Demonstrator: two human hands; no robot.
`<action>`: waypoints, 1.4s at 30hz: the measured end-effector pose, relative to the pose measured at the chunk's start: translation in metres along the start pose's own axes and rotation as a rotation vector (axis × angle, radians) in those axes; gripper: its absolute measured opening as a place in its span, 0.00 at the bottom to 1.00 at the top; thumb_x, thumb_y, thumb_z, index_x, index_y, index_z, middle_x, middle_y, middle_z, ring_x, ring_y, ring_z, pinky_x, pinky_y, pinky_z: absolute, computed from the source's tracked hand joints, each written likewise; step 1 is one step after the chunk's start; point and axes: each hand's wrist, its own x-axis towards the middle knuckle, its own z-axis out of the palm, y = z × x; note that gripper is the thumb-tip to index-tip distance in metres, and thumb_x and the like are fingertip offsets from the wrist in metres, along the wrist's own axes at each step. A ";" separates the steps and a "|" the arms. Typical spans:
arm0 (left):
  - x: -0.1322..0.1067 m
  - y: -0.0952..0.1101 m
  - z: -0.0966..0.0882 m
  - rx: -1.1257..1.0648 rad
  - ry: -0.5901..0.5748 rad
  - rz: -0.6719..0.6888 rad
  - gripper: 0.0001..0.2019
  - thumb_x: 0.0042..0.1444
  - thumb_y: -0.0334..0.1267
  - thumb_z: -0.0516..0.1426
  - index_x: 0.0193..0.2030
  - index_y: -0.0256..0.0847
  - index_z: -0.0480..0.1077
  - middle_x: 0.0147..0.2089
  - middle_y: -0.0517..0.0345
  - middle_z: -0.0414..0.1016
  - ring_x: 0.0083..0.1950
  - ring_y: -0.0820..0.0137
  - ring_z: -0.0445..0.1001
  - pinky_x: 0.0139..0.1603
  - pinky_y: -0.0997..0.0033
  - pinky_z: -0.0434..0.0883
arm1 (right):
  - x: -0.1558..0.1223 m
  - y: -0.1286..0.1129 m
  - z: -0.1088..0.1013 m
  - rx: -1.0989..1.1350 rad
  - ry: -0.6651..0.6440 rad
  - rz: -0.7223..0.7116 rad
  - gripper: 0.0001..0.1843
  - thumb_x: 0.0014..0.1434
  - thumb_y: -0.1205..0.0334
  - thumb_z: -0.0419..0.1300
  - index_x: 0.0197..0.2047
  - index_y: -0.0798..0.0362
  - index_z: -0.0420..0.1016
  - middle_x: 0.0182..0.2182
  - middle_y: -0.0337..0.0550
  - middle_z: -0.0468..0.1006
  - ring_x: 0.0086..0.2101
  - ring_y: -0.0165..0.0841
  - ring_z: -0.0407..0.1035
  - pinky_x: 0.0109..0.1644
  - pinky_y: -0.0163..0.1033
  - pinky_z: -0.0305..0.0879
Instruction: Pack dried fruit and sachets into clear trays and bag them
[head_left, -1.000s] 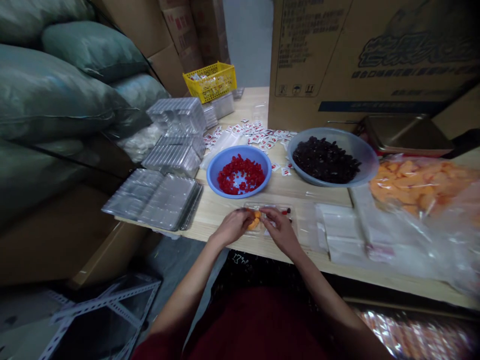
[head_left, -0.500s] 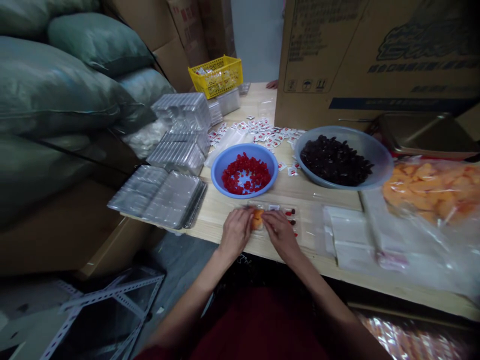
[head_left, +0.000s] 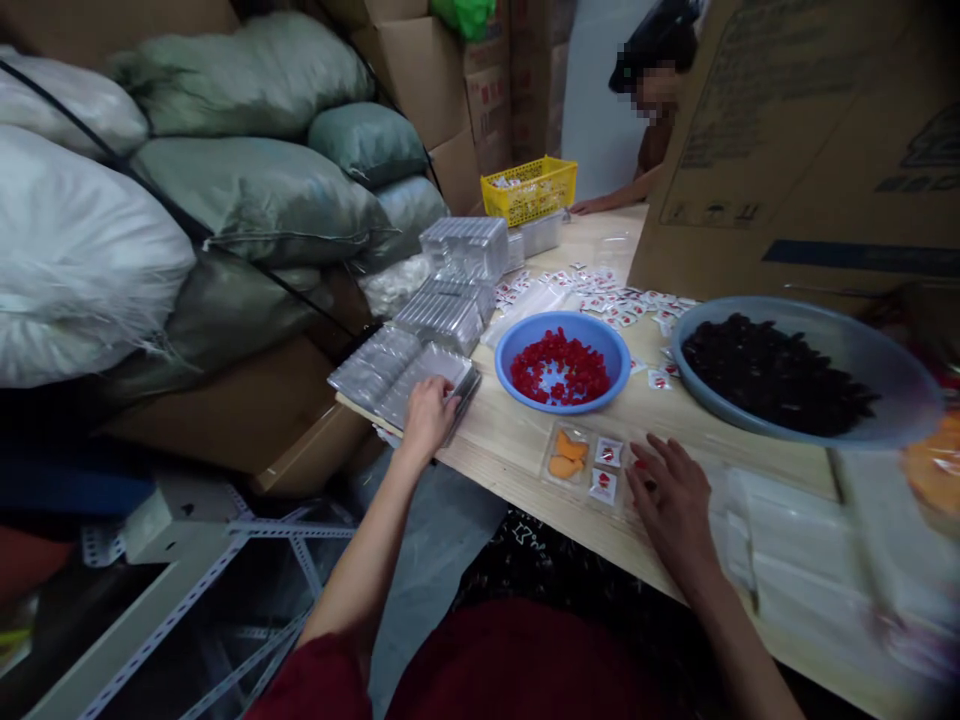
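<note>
One flat clear-plastic stack (head_left: 394, 378) under the left hand (head_left: 430, 412), grip unclear; on the pale wooden table (head_left: 506, 445), a clear plastic tray (head_left: 589, 466) beside the right hand (head_left: 675, 500), fingers spread; tray likely light, flimsy, best held by its rim

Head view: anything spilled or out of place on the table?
The white sachets lie loosely scattered behind the blue bowl, a few near the basin; odd beside the neatly stacked clear trays. No damage stands out.

No wording can be read: print on the large carton (head_left: 795, 150) and marks on the small packets (head_left: 604, 486) are blurred.
</note>
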 end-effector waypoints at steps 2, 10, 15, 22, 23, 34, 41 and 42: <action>0.018 -0.018 -0.003 0.040 -0.110 -0.107 0.08 0.58 0.38 0.58 0.40 0.38 0.75 0.40 0.49 0.79 0.45 0.61 0.74 0.50 0.64 0.68 | -0.006 0.008 0.007 -0.041 0.009 -0.023 0.18 0.66 0.51 0.53 0.52 0.49 0.76 0.59 0.52 0.72 0.62 0.49 0.61 0.63 0.64 0.54; 0.026 -0.032 0.005 -0.007 -0.209 -0.221 0.09 0.59 0.37 0.56 0.37 0.38 0.78 0.35 0.52 0.81 0.38 0.66 0.77 0.39 0.71 0.66 | -0.017 0.027 0.007 0.043 -0.017 -0.030 0.19 0.65 0.49 0.54 0.50 0.52 0.77 0.55 0.53 0.76 0.58 0.47 0.66 0.60 0.59 0.62; 0.027 -0.039 -0.004 -0.005 -0.110 -0.240 0.12 0.59 0.44 0.57 0.40 0.39 0.76 0.37 0.52 0.80 0.38 0.66 0.75 0.39 0.71 0.65 | -0.015 0.028 -0.002 0.098 -0.041 -0.031 0.20 0.64 0.49 0.56 0.49 0.52 0.79 0.53 0.53 0.77 0.58 0.49 0.66 0.61 0.61 0.62; 0.034 -0.048 -0.005 -0.172 -0.191 -0.221 0.10 0.53 0.43 0.60 0.34 0.38 0.76 0.30 0.58 0.78 0.33 0.69 0.73 0.36 0.72 0.65 | -0.014 0.016 -0.010 0.176 -0.035 0.011 0.20 0.64 0.48 0.57 0.50 0.52 0.79 0.53 0.53 0.77 0.57 0.47 0.67 0.62 0.60 0.62; 0.034 -0.047 -0.003 -0.184 -0.225 -0.232 0.09 0.52 0.42 0.59 0.32 0.38 0.76 0.28 0.59 0.77 0.32 0.70 0.73 0.35 0.73 0.65 | -0.014 0.015 -0.011 0.181 -0.034 0.017 0.20 0.64 0.48 0.57 0.50 0.52 0.79 0.53 0.53 0.77 0.57 0.47 0.67 0.62 0.60 0.62; 0.035 -0.043 0.008 -0.145 -0.227 -0.268 0.11 0.53 0.41 0.58 0.33 0.35 0.77 0.28 0.58 0.77 0.32 0.70 0.73 0.33 0.73 0.63 | -0.023 0.010 -0.021 0.203 -0.051 0.089 0.21 0.63 0.48 0.57 0.52 0.52 0.78 0.54 0.53 0.76 0.57 0.47 0.67 0.63 0.60 0.62; 0.032 -0.031 0.007 -0.026 -0.248 -0.236 0.10 0.56 0.38 0.56 0.35 0.36 0.78 0.33 0.53 0.80 0.36 0.66 0.76 0.37 0.72 0.66 | -0.028 0.013 -0.018 0.237 -0.066 0.114 0.20 0.63 0.49 0.58 0.51 0.51 0.78 0.54 0.51 0.76 0.57 0.47 0.68 0.63 0.59 0.62; 0.030 -0.027 0.007 0.006 -0.244 -0.234 0.10 0.55 0.37 0.56 0.34 0.36 0.77 0.33 0.51 0.80 0.38 0.65 0.77 0.38 0.71 0.66 | -0.028 0.013 -0.018 0.237 -0.065 0.122 0.20 0.63 0.49 0.58 0.51 0.51 0.78 0.54 0.51 0.76 0.57 0.47 0.68 0.63 0.60 0.62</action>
